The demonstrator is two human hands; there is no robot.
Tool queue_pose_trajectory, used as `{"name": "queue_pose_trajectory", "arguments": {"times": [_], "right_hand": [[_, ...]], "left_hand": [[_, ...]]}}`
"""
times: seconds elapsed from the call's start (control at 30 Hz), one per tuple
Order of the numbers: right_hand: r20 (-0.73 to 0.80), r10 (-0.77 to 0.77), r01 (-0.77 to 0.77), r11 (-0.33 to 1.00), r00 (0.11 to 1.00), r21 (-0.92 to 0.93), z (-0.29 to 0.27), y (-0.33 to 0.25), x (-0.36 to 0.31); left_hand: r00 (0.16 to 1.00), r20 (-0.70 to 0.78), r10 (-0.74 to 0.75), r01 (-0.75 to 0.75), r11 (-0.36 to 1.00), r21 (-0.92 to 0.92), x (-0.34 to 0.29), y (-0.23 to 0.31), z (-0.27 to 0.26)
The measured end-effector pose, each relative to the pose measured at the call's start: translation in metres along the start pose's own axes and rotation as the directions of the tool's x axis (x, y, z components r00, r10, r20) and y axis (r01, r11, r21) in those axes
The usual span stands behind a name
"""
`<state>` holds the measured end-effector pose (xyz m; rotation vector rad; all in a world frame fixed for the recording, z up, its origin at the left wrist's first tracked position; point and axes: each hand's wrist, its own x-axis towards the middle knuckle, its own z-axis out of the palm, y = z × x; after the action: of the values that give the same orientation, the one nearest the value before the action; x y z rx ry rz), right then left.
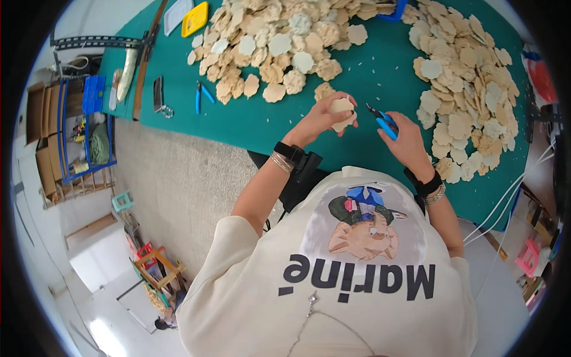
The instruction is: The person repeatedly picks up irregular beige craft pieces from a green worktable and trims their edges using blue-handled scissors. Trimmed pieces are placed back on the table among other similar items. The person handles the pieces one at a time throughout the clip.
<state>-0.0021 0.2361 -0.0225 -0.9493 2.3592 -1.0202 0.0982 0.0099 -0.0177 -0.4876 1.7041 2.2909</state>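
Your left hand (324, 116) has its grip clenched on a tan scalloped wooden piece (343, 113), held above the green worktop (357, 77). Your right hand (407, 140) grips blue-handled cutters (380, 121), tips just beside the piece's right edge. Piles of similar pieces (470, 89) lie beyond both grips.

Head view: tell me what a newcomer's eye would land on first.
First, the two big heaps of flat, scalloped beige pieces on the green table: one heap at top centre, another along the right. Next, at the near edge, the left hand holds one beige piece while the right hand brings blue-handled cutters to it.
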Motion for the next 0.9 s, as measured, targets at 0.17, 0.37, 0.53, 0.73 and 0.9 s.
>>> {"name": "queue_pose_trajectory", "arguments": {"times": [0.17, 0.37, 0.53, 0.73, 0.9], "right_hand": [[0.106, -0.043, 0.039, 0.998, 0.993, 0.041, 0.008, -0.012, 0.004], [0.109, -0.104, 0.110, 0.993, 0.989, -0.043, 0.008, -0.021, 0.004], [0.050, -0.152, 0.158, 0.978, 0.987, -0.140, 0.007, -0.023, 0.001], [0.044, -0.122, 0.125, 0.990, 0.992, -0.062, 0.007, -0.027, 0.000], [0.054, -0.108, 0.111, 0.993, 0.993, -0.049, 0.009, -0.025, 0.000]], "left_hand": [[0.998, 0.046, -0.039, 0.041, 0.999, -0.032, -0.018, -0.002, -0.001], [0.999, 0.042, -0.016, 0.012, 0.995, 0.100, -0.020, -0.003, -0.002], [0.996, 0.082, -0.032, 0.023, 0.993, 0.113, -0.017, -0.004, -0.004], [0.995, 0.096, -0.042, 0.030, 0.992, 0.121, -0.017, -0.004, -0.005], [0.992, 0.107, -0.062, 0.046, 0.988, 0.149, -0.016, -0.001, -0.005]]}}
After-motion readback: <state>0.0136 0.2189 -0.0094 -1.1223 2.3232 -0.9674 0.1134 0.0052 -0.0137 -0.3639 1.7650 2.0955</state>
